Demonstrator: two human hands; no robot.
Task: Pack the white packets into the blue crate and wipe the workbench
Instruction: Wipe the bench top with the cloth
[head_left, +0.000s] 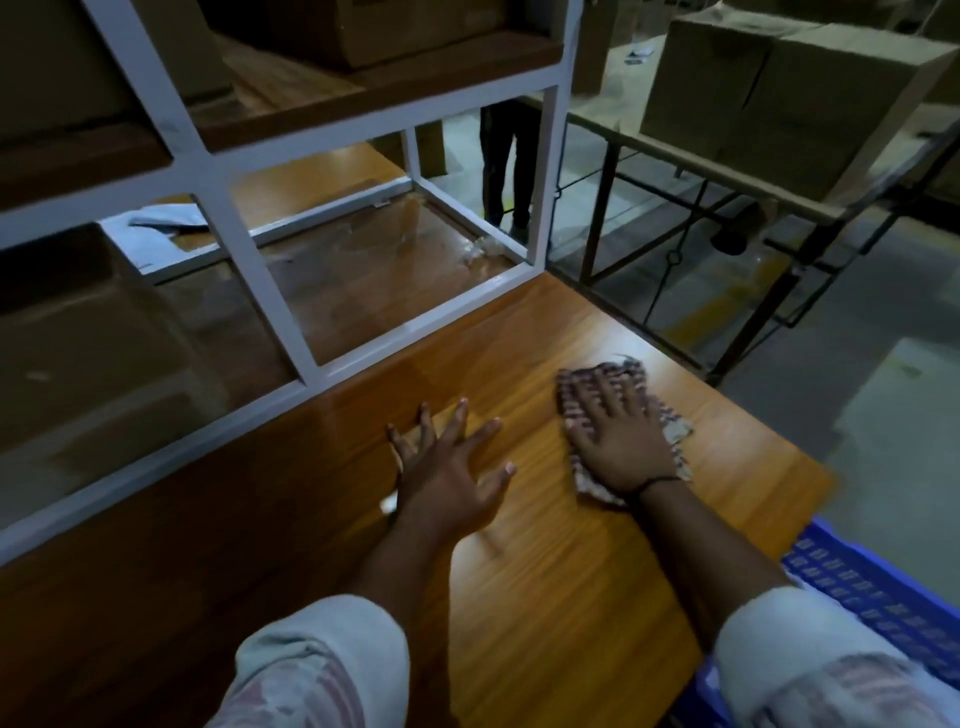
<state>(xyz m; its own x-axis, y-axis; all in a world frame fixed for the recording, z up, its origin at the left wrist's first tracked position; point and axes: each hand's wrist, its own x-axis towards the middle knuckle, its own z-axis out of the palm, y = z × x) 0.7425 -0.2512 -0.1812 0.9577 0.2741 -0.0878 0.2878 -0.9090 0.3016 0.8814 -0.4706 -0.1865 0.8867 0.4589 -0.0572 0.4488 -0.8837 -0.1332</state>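
Cloth (574, 389) lies under my right grip (621, 447), which presses it flat-handed, uncurled, to the tabletop (545, 597) near the right edge, while my left grip (447, 467) rests splayed just beside it, most bare wood lying leftward.

One head-worn wide-angle camera looks forward and steeply down, close over the workbench (571, 597).

Workbench (571, 597): bare wood lies open between the hands and toward the near edge. Left hand (447, 467) lies flat mid-bench; right hand (618, 441) lies flat on cloth (675, 431) near the right edge. White shelf frame (260, 291) fences the far side. Right bay is open behind its low rail, with a plastic scrap (483, 249) in the corner. Cardboard box (78, 338) fills the left bay. Blue crate (872, 592) sits just beside the near right edge
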